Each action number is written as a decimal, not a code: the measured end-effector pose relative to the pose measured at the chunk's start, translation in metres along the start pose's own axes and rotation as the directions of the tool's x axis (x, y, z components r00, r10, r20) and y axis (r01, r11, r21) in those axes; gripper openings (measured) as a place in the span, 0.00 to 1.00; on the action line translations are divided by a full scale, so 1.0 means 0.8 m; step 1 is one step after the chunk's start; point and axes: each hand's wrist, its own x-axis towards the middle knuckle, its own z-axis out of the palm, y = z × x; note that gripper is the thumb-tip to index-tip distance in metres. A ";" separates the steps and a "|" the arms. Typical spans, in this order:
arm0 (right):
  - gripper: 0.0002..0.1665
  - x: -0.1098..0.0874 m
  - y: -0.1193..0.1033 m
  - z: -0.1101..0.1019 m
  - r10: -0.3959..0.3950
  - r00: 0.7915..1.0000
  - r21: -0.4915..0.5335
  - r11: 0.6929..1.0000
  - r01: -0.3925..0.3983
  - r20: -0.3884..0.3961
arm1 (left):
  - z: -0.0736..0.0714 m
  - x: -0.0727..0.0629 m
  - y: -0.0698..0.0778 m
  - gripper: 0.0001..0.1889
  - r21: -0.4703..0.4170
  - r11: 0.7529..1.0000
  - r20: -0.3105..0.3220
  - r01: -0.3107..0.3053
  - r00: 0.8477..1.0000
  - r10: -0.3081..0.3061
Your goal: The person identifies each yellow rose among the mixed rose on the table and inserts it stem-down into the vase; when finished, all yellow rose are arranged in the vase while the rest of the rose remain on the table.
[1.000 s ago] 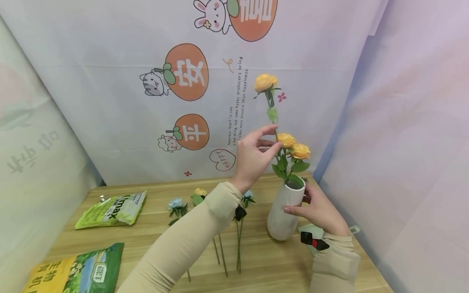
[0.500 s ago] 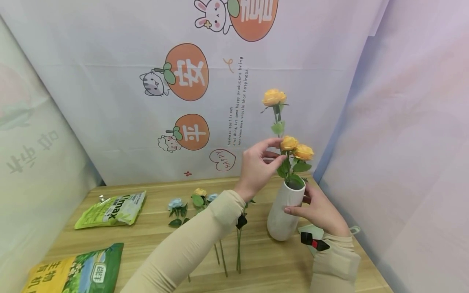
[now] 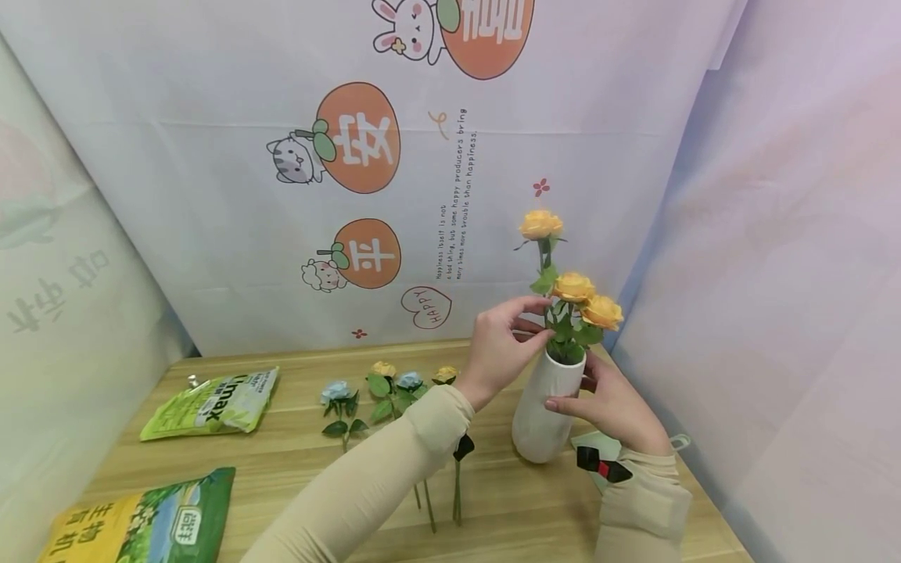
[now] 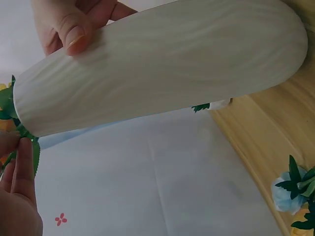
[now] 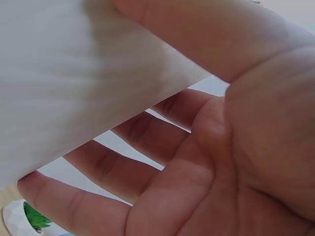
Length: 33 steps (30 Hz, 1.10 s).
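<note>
In the head view, my right hand (image 3: 622,403) grips the white vase (image 3: 542,418) near its top. The vase stands on the table, and in the right wrist view my fingers (image 5: 106,164) curl against its side. My left hand (image 3: 501,344) pinches the stem of a tall yellow rose (image 3: 540,225) just above the vase mouth. That stem's lower end is hidden. Two shorter yellow roses, one front left (image 3: 573,287) and one right (image 3: 602,313), lean out of the vase beside it. The left wrist view shows left fingertips close by the rim among green leaves (image 4: 7,103).
On the wooden table (image 3: 521,516) left of the vase lie long-stemmed flowers, including a blue one (image 3: 336,391) and a yellow one (image 3: 383,368). A green bag (image 3: 211,403) and a yellow-green bag (image 3: 141,520) lie further left. A small white pot (image 5: 17,219) holds a green plant.
My left hand has lowered the tall rose and moved slightly right, down toward the vase mouth. The two shorter roses have shifted right and a little lower. My right hand stays on the vase.
</note>
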 end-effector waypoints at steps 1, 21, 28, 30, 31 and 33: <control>0.54 0.000 0.000 0.000 -0.003 1.000 -0.006 1.000 0.003 0.000 | 0.000 -0.002 -0.002 0.20 0.005 1.000 0.007 0.004 1.000 -0.004; 0.60 -0.002 0.002 0.002 -0.068 0.997 0.009 0.998 0.069 -0.024 | -0.003 -0.021 -0.013 0.06 0.141 0.990 0.089 0.004 0.996 -0.017; 0.62 -0.002 0.002 0.003 -0.067 0.997 0.016 0.998 0.067 -0.024 | -0.004 -0.022 -0.018 0.07 0.103 0.994 0.080 0.025 0.996 -0.033; 0.62 -0.001 0.002 0.003 -0.069 0.997 0.017 0.997 0.070 -0.025 | -0.005 -0.022 -0.020 0.06 0.105 0.994 0.075 0.021 0.997 -0.029; 0.62 -0.001 0.001 0.003 -0.070 0.997 0.017 0.997 0.070 -0.026 | -0.005 -0.023 -0.020 0.06 0.107 0.994 0.073 0.016 0.997 -0.024; 0.62 -0.001 0.001 0.003 -0.069 0.997 0.015 0.997 0.069 -0.028 | -0.005 -0.023 -0.022 0.06 0.107 0.994 0.071 0.013 0.997 -0.020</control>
